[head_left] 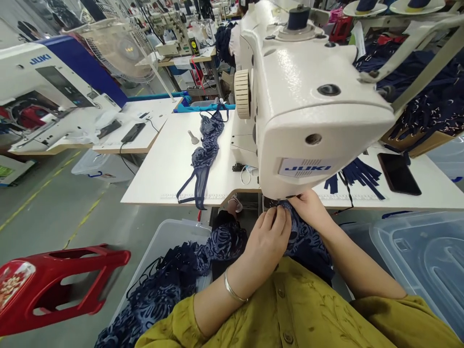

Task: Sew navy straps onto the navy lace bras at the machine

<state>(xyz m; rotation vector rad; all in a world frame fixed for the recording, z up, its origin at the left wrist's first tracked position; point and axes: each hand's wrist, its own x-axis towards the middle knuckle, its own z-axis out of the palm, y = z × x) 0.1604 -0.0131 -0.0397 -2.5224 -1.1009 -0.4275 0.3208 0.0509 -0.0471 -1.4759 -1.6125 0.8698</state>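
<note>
A navy patterned bra (302, 232) lies at the front of a white JUKI sewing machine (311, 121), under its head. My left hand (270, 232), with a silver bangle at the wrist, is closed on the bra's near edge, fingers bunched together. Just right of it, my right hand (310, 208) grips the same bra close under the machine head, its fingertips partly hidden. The needle area is out of sight behind the head. On the left, another bra cup (226, 241) hangs over a bin's edge.
A finished-looking bra (205, 150) lies on the white table (155, 179). To the right are navy strap pieces (357, 176) and a phone (398, 174). A bin (170, 229) of navy bras stands at lower left, near a red stool (68, 280). A clear lidded box (424, 256) is at right.
</note>
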